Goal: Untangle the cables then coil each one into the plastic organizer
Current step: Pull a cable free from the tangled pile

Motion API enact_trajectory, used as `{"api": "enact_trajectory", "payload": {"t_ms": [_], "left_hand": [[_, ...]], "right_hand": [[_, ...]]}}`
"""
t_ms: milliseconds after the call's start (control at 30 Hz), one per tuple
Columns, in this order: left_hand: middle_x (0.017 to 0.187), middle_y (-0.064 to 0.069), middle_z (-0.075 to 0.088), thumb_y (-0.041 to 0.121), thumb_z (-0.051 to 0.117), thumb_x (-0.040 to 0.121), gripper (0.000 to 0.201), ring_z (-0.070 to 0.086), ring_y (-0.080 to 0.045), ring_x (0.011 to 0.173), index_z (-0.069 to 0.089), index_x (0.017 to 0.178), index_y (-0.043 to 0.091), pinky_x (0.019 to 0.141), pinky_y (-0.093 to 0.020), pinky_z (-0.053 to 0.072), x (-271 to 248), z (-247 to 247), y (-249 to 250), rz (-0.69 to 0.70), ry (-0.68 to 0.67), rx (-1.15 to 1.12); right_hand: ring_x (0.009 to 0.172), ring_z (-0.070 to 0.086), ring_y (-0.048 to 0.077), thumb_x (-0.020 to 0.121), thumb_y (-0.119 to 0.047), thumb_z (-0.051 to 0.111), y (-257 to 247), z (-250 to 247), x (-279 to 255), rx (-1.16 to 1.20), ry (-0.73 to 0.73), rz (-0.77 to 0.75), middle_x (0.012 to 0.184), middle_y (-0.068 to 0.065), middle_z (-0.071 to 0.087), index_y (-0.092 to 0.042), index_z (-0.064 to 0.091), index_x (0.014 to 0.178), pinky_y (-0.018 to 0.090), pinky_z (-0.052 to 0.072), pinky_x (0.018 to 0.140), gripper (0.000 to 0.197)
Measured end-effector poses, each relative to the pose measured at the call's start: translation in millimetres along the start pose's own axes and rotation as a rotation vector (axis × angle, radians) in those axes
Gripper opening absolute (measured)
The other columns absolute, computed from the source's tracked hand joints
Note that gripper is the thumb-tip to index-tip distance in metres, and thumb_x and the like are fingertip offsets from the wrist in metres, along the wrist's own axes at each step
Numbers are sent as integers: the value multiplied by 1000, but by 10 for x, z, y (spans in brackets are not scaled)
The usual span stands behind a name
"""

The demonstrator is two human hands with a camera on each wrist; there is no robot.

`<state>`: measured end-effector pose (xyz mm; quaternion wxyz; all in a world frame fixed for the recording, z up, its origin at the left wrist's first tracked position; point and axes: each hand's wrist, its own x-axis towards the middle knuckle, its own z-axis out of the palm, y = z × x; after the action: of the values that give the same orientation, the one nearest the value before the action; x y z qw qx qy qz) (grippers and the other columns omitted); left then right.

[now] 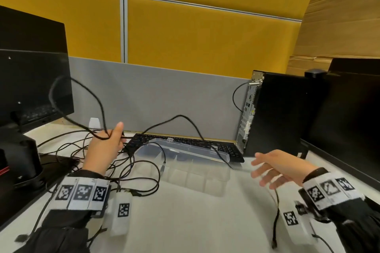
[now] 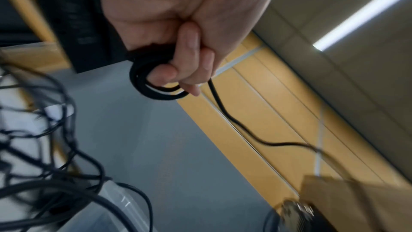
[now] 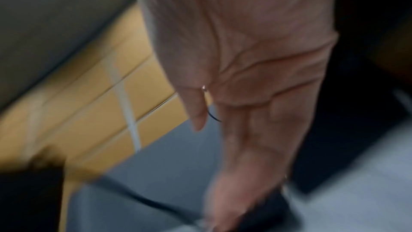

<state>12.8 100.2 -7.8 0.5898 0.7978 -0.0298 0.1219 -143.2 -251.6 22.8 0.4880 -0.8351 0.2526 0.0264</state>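
We see thin black cables [image 1: 131, 170], tangled in a loose heap on the desk [image 1: 195, 222] left of the clear plastic organizer [image 1: 193, 162], which sits open before the keyboard [image 1: 226, 147]. Our left hand [image 1: 102, 150] grips one black cable [image 1: 78, 96], raised in a big loop. Only the left wrist view shows small coils [image 2: 153, 85] round its fingers [image 2: 165, 74]. Our right hand [image 1: 273, 167] hovers spread, holding nothing. Two hands, one organizer; cable count unclear.

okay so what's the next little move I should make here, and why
Probably take the loose run of the black cable with your open right hand and wind another turn. Your left hand grips only a small coil; the rest trails over the organizer.
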Motion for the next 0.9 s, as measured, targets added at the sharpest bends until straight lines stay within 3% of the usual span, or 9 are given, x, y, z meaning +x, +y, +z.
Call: {"api": "enact_trajectory", "payload": {"t_ms": [133, 300, 367, 433, 500, 567, 633, 767, 900], "left_hand": [[62, -12, 58, 44, 45, 93, 51, 54, -30, 62, 55, 67, 1, 58, -34, 38, -289, 208, 189, 299, 45, 165], [59, 6, 50, 34, 62, 86, 23, 58, -23, 63, 56, 75, 15, 58, -31, 39, -519, 458, 312, 509, -14, 408], [58, 11, 48, 12, 69, 79, 15, 57, 0, 58, 56, 75, 16, 53, -18, 41, -620, 509, 354, 571, -70, 332], [59, 4, 54, 18, 62, 82, 17, 58, -2, 61, 52, 68, 18, 55, -18, 43, -645, 505, 339, 590, -109, 321], [63, 4, 56, 42, 62, 78, 29, 57, -13, 66, 53, 69, 17, 56, -25, 39, -545, 382, 313, 467, -209, 470], [61, 8, 49, 48, 75, 68, 41, 46, -7, 57, 55, 77, 13, 53, -20, 34, -434, 193, 269, 311, -475, 439], [57, 8, 44, 43, 74, 69, 38, 41, 0, 50, 55, 79, 12, 50, -13, 35, -352, -7, 218, 241, -628, 322], [54, 5, 35, 53, 68, 73, 45, 31, -8, 48, 55, 76, 10, 45, -16, 30, -257, -177, 132, 179, -601, -72], [55, 0, 35, 38, 57, 84, 32, 30, -15, 52, 54, 70, 10, 51, -26, 28, -172, -329, 136, 214, -264, -146]], "right_hand": [[77, 65, 5, 89, -51, 45, -408, 398, -428, -320, -54, -434, 97, -6, 69, -26, 55, 117, 25, 54, 64, 39], [119, 45, -4, 75, -55, 64, -911, 1149, -1015, -75, -132, -895, 125, -18, 52, -35, 36, 133, 15, 40, 94, 67], [110, 51, -1, 82, -43, 65, -977, 1365, -1067, -26, -152, -977, 119, -13, 57, -29, 49, 123, 9, 40, 88, 47], [84, 62, 10, 93, -33, 53, -1014, 1420, -1081, 69, -126, -1081, 90, 0, 68, -16, 61, 93, 23, 46, 79, 19], [51, 52, 13, 97, -29, 45, -995, 1283, -1021, 215, -149, -1050, 55, -1, 55, -13, 53, 73, 33, 47, 60, 30], [42, 33, 8, 92, -35, 47, -926, 1007, -896, 301, -143, -914, 49, -9, 35, -16, 46, 68, 24, 37, 43, 31], [44, 25, 8, 85, -41, 51, -817, 692, -713, 292, -68, -806, 53, -8, 27, -20, 48, 65, 17, 28, 41, 30], [44, 24, 9, 90, -38, 51, -625, 318, -399, 132, 82, -710, 52, -4, 31, -14, 59, 78, 16, 26, 40, 29], [35, 28, 2, 93, -37, 47, -431, 83, -203, -158, 179, -652, 42, -9, 35, -14, 56, 70, 10, 27, 37, 34]]}}
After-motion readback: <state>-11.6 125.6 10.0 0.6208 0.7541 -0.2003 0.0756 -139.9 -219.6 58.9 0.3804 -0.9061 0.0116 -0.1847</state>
